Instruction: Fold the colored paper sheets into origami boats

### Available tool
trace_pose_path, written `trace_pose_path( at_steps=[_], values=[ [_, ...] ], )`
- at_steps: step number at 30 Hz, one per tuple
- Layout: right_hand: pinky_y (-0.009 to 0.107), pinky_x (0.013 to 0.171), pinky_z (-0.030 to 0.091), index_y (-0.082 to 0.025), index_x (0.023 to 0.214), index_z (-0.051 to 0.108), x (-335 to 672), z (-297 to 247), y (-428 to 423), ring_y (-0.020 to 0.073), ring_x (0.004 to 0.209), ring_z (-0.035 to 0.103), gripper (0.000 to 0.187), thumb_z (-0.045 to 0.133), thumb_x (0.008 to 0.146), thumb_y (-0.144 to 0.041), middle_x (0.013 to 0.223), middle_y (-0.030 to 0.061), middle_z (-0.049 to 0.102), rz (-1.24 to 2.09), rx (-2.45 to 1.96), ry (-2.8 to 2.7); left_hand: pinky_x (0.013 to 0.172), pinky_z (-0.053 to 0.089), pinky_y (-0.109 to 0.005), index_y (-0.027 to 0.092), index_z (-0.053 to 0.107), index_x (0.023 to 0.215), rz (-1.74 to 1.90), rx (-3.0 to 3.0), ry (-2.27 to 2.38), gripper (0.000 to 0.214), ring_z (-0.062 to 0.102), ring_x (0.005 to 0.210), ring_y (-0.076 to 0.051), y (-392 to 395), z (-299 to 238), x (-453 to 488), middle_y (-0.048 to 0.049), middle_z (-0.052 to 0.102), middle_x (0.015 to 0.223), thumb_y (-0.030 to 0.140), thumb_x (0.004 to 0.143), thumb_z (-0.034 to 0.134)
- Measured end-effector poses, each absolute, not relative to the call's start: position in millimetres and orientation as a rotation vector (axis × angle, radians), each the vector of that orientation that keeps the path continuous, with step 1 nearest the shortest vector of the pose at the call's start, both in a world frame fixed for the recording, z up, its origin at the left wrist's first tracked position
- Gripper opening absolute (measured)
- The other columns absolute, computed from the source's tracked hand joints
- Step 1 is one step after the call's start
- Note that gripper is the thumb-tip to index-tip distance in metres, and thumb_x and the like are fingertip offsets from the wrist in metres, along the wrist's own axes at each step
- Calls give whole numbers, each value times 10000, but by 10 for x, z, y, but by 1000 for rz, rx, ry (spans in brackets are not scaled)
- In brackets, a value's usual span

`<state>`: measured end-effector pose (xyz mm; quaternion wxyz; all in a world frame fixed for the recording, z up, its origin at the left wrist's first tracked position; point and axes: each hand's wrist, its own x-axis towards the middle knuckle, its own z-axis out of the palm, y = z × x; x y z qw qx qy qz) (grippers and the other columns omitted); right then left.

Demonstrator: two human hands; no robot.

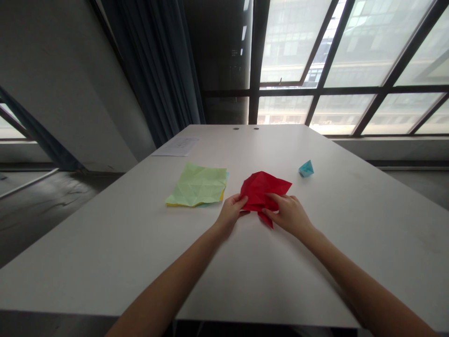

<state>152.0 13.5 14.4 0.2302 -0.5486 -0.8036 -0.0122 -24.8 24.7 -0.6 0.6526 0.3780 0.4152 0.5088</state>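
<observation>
A creased red sheet of paper (263, 186) lies partly folded on the white table (140, 243), near its middle. My left hand (230, 211) pinches the sheet's left near edge with closed fingers. My right hand (288, 213) grips the sheet's near right part, thumb and fingers pressed on a fold. Both forearms reach in from the bottom of the view.
A stack of creased sheets, light green on top (198, 186) with yellow and blue beneath, lies left of the red sheet. A small folded blue paper shape (306, 169) sits to the right. A white printed sheet (177, 146) lies far left. Windows and a dark curtain stand behind.
</observation>
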Motion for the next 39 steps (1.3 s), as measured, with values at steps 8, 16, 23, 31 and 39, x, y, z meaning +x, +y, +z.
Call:
trace_pose_path(
  at_steps=[8, 16, 23, 31, 39],
  values=[
    [326, 744, 367, -170, 1080, 471, 1514, 47, 178, 202, 816, 589, 373, 504, 711, -208, 951, 90, 634, 70, -1461, -2142, 658, 486, -287, 140, 577, 909, 1144, 678, 827, 214, 603, 723, -152, 209, -18, -222, -93, 646, 900, 224, 716, 616],
    [310, 709, 334, -200, 866, 536, 1504, 85, 167, 185, 742, 583, 133, 486, 759, -262, 810, 29, 650, 71, -1440, -2082, 645, 486, -286, 162, 547, 949, 1194, 555, 812, 191, 598, 705, -140, 239, 11, -219, -79, 639, 915, 217, 766, 549],
    [290, 674, 308, -193, 767, 604, 1535, 109, 128, 147, 613, 558, 160, 474, 817, -272, 741, 42, 662, -324, -1411, -2191, 627, 483, -296, 147, 570, 924, 1075, 739, 835, 243, 596, 740, -171, 166, 29, -205, -95, 638, 929, 243, 707, 622],
    [262, 647, 349, -201, 827, 630, 1566, 156, 117, 128, 668, 590, 152, 478, 841, -202, 764, 22, 680, -516, -1092, -2131, 603, 482, -308, 147, 553, 942, 1111, 455, 849, 186, 598, 688, -159, 215, 86, -249, -95, 639, 922, 256, 813, 474],
    [328, 802, 404, -189, 878, 567, 1513, 194, 67, 195, 912, 526, 105, 530, 783, -164, 1108, 58, 609, -495, -911, -2115, 684, 500, -301, 127, 550, 1009, 1295, 206, 719, 246, 609, 789, -162, 298, 71, -302, -94, 637, 970, 255, 858, 404]
  ],
)
